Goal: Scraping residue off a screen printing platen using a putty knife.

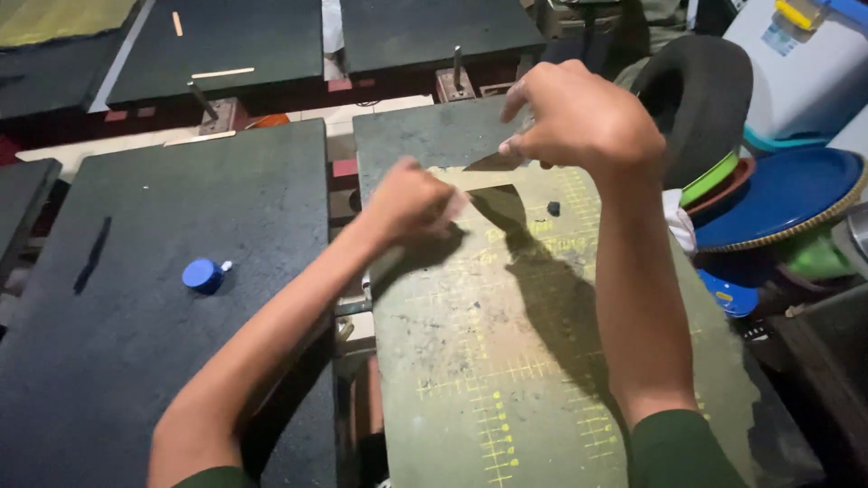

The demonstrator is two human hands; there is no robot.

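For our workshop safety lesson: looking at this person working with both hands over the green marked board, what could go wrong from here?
1. The right hand pinches something thin and dark above the board; it looks stretched toward the left hand, so it might slip or tear.
2. A small dark lump lies loose on the board near the hands and could be knocked off.
3. The blue cap on the neighbouring black board could roll if bumped.

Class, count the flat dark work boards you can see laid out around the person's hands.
6: greenish gridded board under both hands, large one at left, sliver at far left edge, and three along the top. Others may lie out of frame.
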